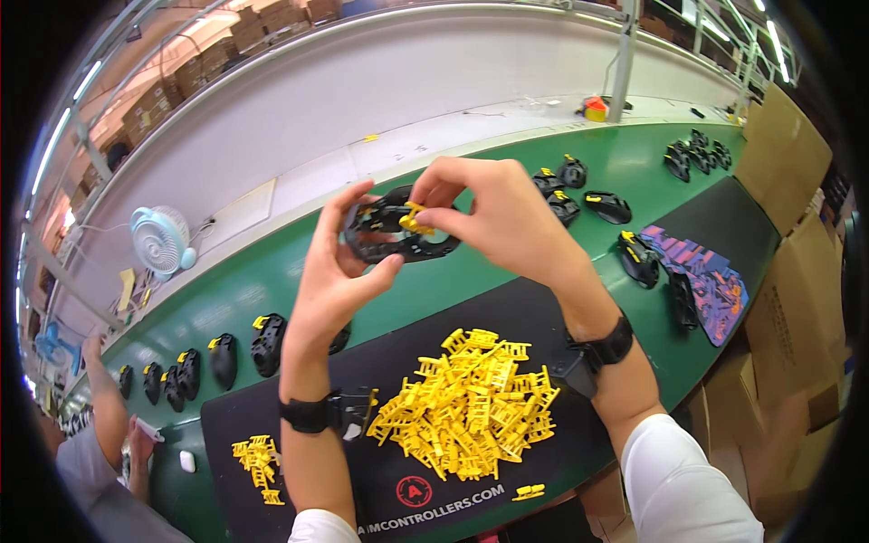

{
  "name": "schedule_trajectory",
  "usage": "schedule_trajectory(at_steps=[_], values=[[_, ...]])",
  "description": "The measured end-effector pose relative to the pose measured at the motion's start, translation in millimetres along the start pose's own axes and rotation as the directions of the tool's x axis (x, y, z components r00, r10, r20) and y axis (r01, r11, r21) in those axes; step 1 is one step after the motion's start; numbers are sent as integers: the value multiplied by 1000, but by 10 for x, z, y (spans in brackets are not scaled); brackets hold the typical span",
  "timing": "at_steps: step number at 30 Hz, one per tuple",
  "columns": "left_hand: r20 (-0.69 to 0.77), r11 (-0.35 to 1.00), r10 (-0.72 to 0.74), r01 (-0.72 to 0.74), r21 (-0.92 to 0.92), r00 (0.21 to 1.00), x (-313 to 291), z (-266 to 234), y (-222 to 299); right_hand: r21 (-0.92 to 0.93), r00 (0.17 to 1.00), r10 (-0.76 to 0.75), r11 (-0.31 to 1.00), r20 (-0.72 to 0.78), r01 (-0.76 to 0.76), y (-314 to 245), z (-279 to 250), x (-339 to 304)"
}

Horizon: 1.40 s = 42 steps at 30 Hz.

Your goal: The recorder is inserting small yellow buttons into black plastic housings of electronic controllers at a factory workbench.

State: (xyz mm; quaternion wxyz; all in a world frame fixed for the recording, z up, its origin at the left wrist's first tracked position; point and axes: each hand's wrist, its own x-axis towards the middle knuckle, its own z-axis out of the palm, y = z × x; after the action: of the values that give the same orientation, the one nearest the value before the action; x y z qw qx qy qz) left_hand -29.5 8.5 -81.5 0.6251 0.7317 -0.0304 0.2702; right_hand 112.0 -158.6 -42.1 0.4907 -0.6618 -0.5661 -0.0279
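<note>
The left hand [339, 271] holds a black plastic shell [398, 235] up over the green belt [434, 281], thumb under the shell's lower edge and fingers curled round its left side. The right hand [493, 217] pinches a small yellow clip [415, 220] between thumb and forefinger and presses it against the top face of the shell, just right of where the left fingers grip. So both hands are closed on something: the left on the shell, the right narrowly on the clip.

Straight below the grip, on a black mat [579, 434], lies a loose heap of yellow clips [466, 407] of the same kind. A smaller bunch of yellow clips [256, 462] sits down and to the left of it, near the left forearm, and a single yellow piece [529, 492] lies at the mat's near edge. Both wrists wear black straps.

To the lower left of the held shell a row of black shells [217, 357] rests on the belt. To its right, more black shells [579, 195] lie scattered on the belt, some with yellow clips fitted. Farther right is a patterned purple mat [711, 281] with cardboard boxes [787, 145] beyond it.

At the far left a small blue fan [158, 240] stands by the belt, and another person's arm [109, 407] reaches in below it.
</note>
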Motion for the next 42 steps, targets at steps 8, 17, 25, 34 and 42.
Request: schedule_trajectory(at_steps=[8,17,25,34,42], values=[[-66,981,119,-128,-145,991,-7,118,67,-63,972,-158,987,-173,149,-119,86,15],[-93,981,162,-170,-96,982,-44,185,106,-154,924,-285,955,-256,252,-146,121,-26],[-121,969,189,-205,-137,975,13,196,-74,-243,891,-378,916,-252,320,-51,265,-8],[-145,983,155,-167,-74,977,19,195,-128,418,989,-39,908,144,-25,65,254,12],[-50,914,113,-123,-387,992,32,208,10,702,947,65,656,313,-277,105,325,-38]])
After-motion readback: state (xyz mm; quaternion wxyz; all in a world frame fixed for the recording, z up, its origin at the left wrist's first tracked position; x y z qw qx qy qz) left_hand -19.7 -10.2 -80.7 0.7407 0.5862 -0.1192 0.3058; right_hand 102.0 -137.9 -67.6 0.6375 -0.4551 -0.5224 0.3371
